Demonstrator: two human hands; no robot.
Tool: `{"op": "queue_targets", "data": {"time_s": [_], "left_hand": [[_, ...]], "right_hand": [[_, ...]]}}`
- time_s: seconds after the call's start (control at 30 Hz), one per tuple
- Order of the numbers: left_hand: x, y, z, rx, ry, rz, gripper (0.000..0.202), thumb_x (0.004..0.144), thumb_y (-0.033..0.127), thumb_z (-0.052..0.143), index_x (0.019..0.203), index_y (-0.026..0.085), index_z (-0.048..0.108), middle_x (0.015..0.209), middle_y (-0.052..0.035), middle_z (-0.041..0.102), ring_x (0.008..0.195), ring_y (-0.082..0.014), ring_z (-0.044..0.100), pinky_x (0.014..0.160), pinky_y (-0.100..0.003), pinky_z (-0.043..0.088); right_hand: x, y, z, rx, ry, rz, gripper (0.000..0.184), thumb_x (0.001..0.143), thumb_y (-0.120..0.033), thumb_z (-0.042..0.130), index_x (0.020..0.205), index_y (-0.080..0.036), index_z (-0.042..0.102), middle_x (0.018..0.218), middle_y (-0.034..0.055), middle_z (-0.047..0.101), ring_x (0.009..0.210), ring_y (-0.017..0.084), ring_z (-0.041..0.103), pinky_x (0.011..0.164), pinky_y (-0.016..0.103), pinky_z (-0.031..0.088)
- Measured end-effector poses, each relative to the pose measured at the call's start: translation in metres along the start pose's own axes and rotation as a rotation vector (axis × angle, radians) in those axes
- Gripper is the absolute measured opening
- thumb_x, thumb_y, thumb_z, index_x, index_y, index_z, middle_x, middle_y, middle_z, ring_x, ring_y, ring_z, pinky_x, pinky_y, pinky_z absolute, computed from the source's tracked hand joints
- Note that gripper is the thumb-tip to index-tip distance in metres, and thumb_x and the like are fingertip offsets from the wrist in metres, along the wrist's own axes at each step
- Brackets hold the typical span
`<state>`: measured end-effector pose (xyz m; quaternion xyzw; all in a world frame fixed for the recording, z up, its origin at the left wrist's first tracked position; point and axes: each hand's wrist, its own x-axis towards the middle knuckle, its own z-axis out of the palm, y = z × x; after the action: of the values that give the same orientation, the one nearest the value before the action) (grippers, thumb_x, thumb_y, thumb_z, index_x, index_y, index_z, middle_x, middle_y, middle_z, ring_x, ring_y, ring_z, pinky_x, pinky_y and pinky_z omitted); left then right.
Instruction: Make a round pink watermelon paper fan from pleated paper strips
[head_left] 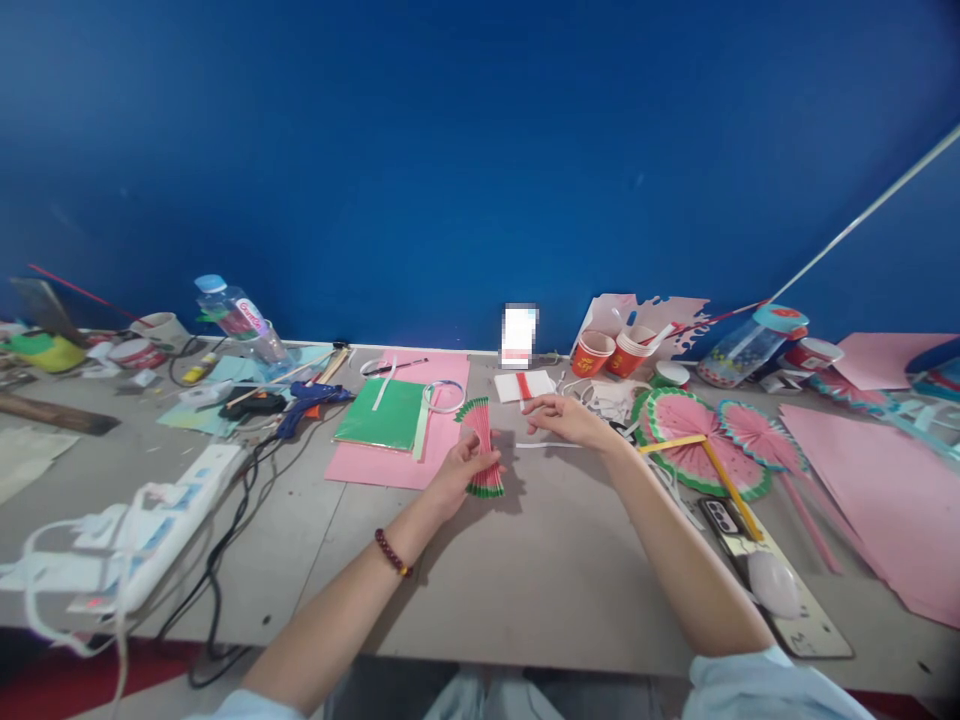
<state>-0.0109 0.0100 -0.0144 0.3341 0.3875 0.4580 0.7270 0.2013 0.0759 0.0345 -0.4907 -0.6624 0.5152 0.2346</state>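
My left hand [466, 468] is closed around the middle of a pleated paper fan [480, 430], pink with green edges, held just above the table. My right hand [562, 418] is raised to the right of the fan, its fingers bent but apart and nothing visible in them. Below that hand a thin white strip [547, 445] lies on the table. Beyond it sits a white pad with a red band [511, 386]. Left of the fan, a green paper pack [381, 415] and a roll of white tape [444, 397] rest on pink paper [364, 468].
Round watermelon-patterned fans [686, 430], a yellow folding ruler [724, 475] and a phone [720, 515] lie at right. Red paper cups [594, 352] stand by the blue wall. A blue glue gun [311, 400], power strip [184, 520] and tilted bottle [232, 308] are at left.
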Motion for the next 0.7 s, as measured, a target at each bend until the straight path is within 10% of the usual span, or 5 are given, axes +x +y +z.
{"op": "queue_targets", "data": {"time_s": [0.2, 0.37, 0.7], "left_hand": [[-0.001, 0.001, -0.001, -0.035, -0.106, 0.045, 0.036, 0.069, 0.029, 0.074, 0.099, 0.018, 0.058, 0.112, -0.0064, 0.061, 0.065, -0.0092, 0.061, 0.062, -0.024, 0.047], [0.001, 0.002, -0.003, -0.089, -0.136, -0.015, 0.037, 0.072, 0.029, 0.071, 0.106, 0.019, 0.059, 0.101, -0.0051, 0.064, 0.068, -0.0114, 0.062, 0.066, -0.025, 0.047], [0.001, 0.006, -0.006, -0.125, -0.104, 0.016, 0.042, 0.07, 0.025, 0.07, 0.11, 0.017, 0.063, 0.117, -0.0092, 0.06, 0.064, -0.0073, 0.055, 0.066, -0.023, 0.045]], "right_hand": [[-0.019, -0.027, 0.024, -0.225, -0.002, -0.112, 0.013, 0.076, -0.027, 0.054, 0.082, -0.018, 0.062, 0.073, 0.0009, 0.068, 0.064, 0.012, 0.059, 0.053, 0.02, 0.039], [-0.027, -0.036, 0.039, -0.352, -0.068, -0.13, 0.011, 0.075, -0.021, 0.053, 0.08, -0.019, 0.062, 0.079, -0.0004, 0.068, 0.068, 0.012, 0.06, 0.056, 0.02, 0.039], [-0.031, -0.035, 0.036, -0.345, -0.645, -0.13, 0.01, 0.075, -0.019, 0.055, 0.084, -0.018, 0.059, 0.077, 0.0003, 0.07, 0.069, 0.012, 0.061, 0.059, 0.019, 0.04]]}}
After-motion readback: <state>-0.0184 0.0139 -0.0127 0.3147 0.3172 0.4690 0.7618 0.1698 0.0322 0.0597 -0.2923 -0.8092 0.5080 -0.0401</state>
